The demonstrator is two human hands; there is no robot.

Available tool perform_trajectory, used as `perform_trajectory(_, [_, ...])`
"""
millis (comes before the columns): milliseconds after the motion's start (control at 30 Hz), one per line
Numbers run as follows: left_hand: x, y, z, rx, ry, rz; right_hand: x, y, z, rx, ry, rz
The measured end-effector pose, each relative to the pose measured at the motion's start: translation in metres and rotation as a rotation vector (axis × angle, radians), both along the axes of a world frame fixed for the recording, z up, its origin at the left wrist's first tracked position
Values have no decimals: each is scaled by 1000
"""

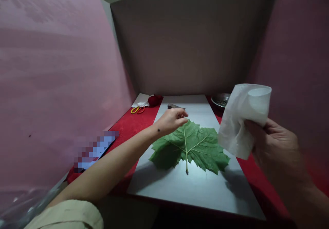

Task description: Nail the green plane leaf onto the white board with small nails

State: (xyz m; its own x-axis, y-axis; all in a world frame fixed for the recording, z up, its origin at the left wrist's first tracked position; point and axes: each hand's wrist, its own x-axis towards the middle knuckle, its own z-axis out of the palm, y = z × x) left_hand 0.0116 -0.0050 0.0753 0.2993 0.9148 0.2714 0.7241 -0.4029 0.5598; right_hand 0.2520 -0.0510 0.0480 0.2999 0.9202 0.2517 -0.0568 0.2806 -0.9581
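Observation:
A large green lobed leaf (196,143) lies on a long white board, its stem pointing toward me. My left hand (172,120) hovers at the leaf's upper left edge, fingers bent, with a gap between thumb and forefinger and nothing visible in it. On the right, my right hand (276,141) grips a white tissue (239,119), soft and thin, curled into a loop at its top and hanging down at the left. Its lower corner is close to the leaf's right side. Behind my left hand lies a dark block-like object (175,107), partly covered.
The white board (205,198) rests on a red cloth (123,126). Scissors (137,110) with yellow and red handles, white paper (140,99) and a red ball-like item (153,100) sit back left. A metal bowl (219,100) stands back right; a blurred phone-like screen (99,152) is left.

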Motion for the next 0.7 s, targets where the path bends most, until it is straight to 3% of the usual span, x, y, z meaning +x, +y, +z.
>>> perform_trajectory(133, [-13,5,-24,-22,152,120,8,-18,-17,-155,-203,-149])
perform_trajectory(300, [-5,-45,-21,-102,279,50,10,-45,-28,-308,-265,-192])
perform_trajectory(500, [22,-86,-43,-184,605,118,11,-66,-22,-301,-253,-314])
perform_trajectory(700, [33,-95,-56,-167,654,199,48,-79,-43,-274,-378,-294])
